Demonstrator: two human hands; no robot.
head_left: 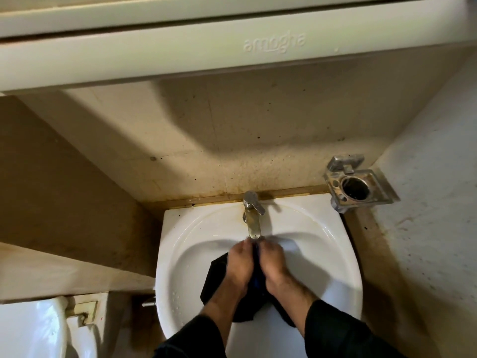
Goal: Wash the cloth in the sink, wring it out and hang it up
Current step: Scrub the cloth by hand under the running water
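Note:
A dark, nearly black cloth [215, 280] lies bunched in the bowl of the white sink [180, 244], hanging down under my wrists. My left hand [240, 264] and my right hand [273, 262] are side by side, both gripping a fold of the cloth between them just below the spout of the chrome tap [253, 218]. The fingertips touch close to the spout's end. Whether water is running I cannot tell. Much of the cloth is hidden beneath my hands and dark sleeves.
A white cabinet [232, 45] overhangs the sink from the tiled wall. A metal holder [357, 184] with a round opening is fixed to the right wall. A white toilet cistern [33, 329] stands at the lower left.

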